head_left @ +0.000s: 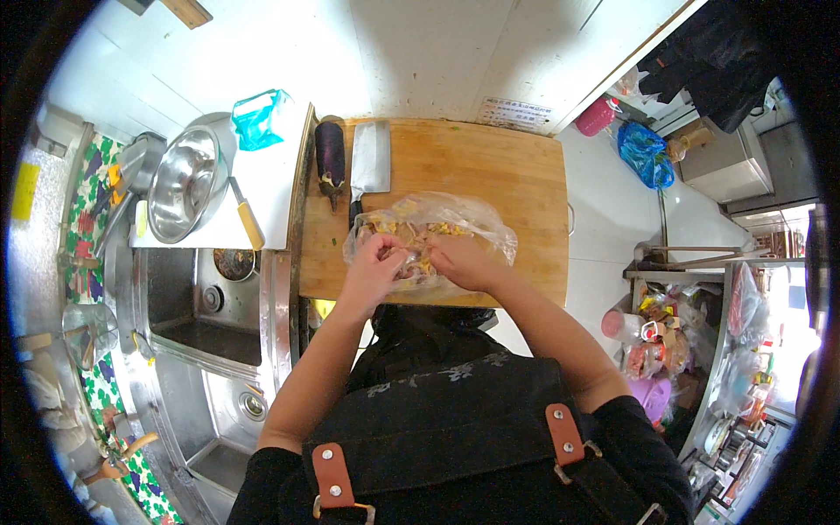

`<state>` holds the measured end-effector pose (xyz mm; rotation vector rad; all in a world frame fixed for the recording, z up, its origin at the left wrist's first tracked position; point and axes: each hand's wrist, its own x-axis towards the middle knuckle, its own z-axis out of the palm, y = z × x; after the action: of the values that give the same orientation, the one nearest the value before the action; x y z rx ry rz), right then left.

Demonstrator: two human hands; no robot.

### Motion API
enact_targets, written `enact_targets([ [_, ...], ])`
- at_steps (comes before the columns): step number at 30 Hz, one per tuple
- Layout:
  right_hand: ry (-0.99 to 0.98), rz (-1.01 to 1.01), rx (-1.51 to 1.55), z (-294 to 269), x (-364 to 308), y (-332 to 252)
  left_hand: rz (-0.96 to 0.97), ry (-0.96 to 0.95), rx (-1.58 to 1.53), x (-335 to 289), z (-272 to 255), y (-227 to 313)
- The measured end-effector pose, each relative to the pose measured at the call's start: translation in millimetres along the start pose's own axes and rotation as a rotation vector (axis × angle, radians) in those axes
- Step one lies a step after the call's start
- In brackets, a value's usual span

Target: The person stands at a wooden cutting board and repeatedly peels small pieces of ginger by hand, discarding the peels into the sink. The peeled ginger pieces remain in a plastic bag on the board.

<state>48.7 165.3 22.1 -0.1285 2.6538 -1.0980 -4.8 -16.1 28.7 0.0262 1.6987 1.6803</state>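
Observation:
A clear plastic bag [492, 229] lies near the front edge of the wooden cutting board [525, 175]. Small yellow and reddish-brown pieces show through it, too small to name. At the bag's left part, my left hand [378, 269] is closed with fingertips pinching the plastic. My right hand [461, 262] grips the film a short way to the right, its fingers bent together and partly hidden. Behind the bag lies a cleaver [371, 157], its dark handle reaching toward the bag. A dark purple eggplant [330, 153] rests to the left of the blade.
Left of the board is a metal sink [188, 337]. Above it, a steel bowl [184, 184], a knife with a yellowish handle [249, 226] and a blue packet [259, 121] sit on a white counter. Shelves with bagged goods [669, 337] stand on the right.

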Motion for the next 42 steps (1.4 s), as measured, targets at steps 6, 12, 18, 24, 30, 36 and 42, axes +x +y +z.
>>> enact_targets([
  [6, 0.028, 0.067, 0.443, -5, -4, -1, -0.008, 0.003, -0.05, 0, -3, 8],
  [12, 0.069, 0.088, 0.502, -4, 0, -3, 0.07, 0.069, -0.137, 0, 2, 6],
  [18, 0.003, 0.001, 0.341, -10, 0, -20, 0.115, 0.063, -0.103, 2, 8, 5],
  [24, -0.055, -0.026, 0.165, -12, 3, -24, 0.19, -0.06, 0.124, 0, 7, 3],
  [30, -0.072, 0.044, -0.024, -7, 3, -1, 0.081, -0.042, -0.002, -5, -6, 12],
  [36, -0.019, 0.108, -0.04, -12, -4, 13, 0.165, -0.016, 0.188, -25, -42, 30],
  [42, 0.076, 0.146, -0.145, -6, -1, 21, 0.264, 0.41, 0.579, -128, -158, 24],
])
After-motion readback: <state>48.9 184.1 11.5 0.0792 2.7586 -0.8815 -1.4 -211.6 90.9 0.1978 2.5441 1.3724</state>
